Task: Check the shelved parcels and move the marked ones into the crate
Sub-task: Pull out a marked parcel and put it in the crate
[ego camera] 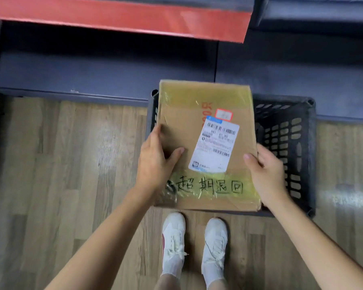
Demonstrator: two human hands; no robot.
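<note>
Your fingers grip a flat cardboard parcel (205, 143) from both sides: the left hand (153, 162) clasps its left edge with the thumb laid on the top face, and the right hand (264, 170) clasps its right edge, thumb on top as well. You hold the parcel level over the black crate (289, 147), covering the crate's left part; whether it touches the rim cannot be told.

Wooden floor (71, 174) fills the lower half of the view, and the crate stands on it against the base of the shelving. A dark blue-grey shelf (105, 70) runs across the upper part, with a red shelf edge (122, 17) above it at the top left.

The crate has slotted walls, and its right side is open to view. Your two white shoes (194, 245) stand on the floor just at the crate's near edge, below the parcel.

On the parcel's top face, yellowish tape crosses the far and near ends. A white shipping label (215, 145) sits right of centre, a small red-bordered sticker (224, 115) just beyond it, and black handwritten characters (210, 186) run along the near end.
</note>
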